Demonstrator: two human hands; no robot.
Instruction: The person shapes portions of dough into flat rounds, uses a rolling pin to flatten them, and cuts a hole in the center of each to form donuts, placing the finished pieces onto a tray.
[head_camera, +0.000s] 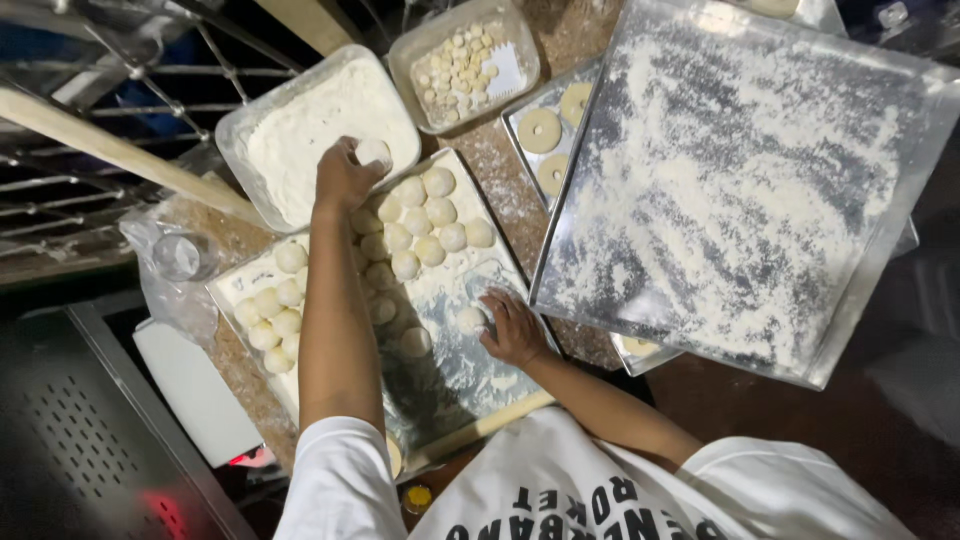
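While the person leans over the brown, flour-strewn surface (503, 175), the left hand (343, 178) is stretched forward to the near rim of a clear rectangular plastic tub of white flour (300, 135). Its fingers (350, 152) are clamped around one pale round dough ball (374, 152), which is held just above the flour at the tub's near right corner. The right hand (515, 328) lies lower, on a flat rectangular floured tray (455, 385). Its fingers (494, 305) are slightly apart and rest against a second pale dough ball (469, 319), which sits alone on the bare, dusted right-hand part of that tray. Rows of similar dough balls (420, 225) fill the far end of the tray, and a further cluster (272, 310) lies along its left edge, partly hidden by the left forearm. Beyond the tray stands a smaller clear plastic tub of small pale dough pieces (462, 62). To the right, a large square metal tray thickly dusted with flour (740, 190) overlaps a lower metal tray carrying ring-shaped dough pieces (540, 130). A long pale wooden rod (110, 145) runs diagonally at the left, and a crumpled clear plastic bag (180, 262) lies just beside the floured tray's left corner.
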